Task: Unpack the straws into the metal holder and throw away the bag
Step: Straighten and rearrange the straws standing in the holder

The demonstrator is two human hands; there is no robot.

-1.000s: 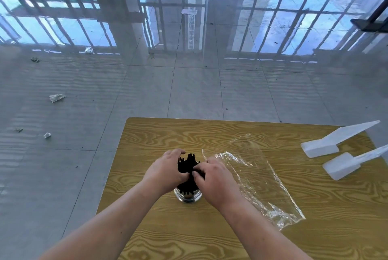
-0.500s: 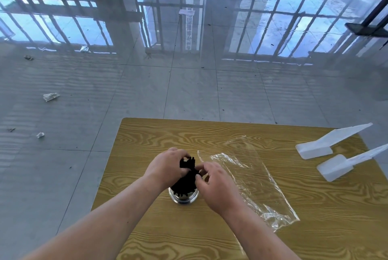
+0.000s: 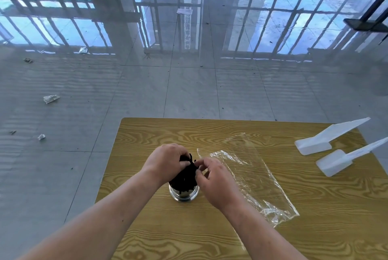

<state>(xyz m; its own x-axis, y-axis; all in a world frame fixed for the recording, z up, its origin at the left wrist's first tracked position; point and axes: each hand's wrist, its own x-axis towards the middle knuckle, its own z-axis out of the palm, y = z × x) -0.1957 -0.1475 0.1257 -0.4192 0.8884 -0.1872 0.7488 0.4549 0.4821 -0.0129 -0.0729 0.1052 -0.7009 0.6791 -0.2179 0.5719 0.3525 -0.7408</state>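
The left hand (image 3: 165, 162) is curling its fingers round the top of the thin black straws (image 3: 185, 176), hiding their tips. They are standing in the shiny round metal holder (image 3: 184, 194) on the wood-grain table (image 3: 210, 133). The right hand (image 3: 217, 183) is meeting the bundle with bent fingertips; whether it is pinching any I cannot tell. The crumpled clear plastic bag (image 3: 252, 177) is lying just beside the holder, on its right.

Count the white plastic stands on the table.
2. Both sit near the table's right edge: the farther stand, and the nearer stand just in front of it, its tip cut off by the frame. None seem hidden.
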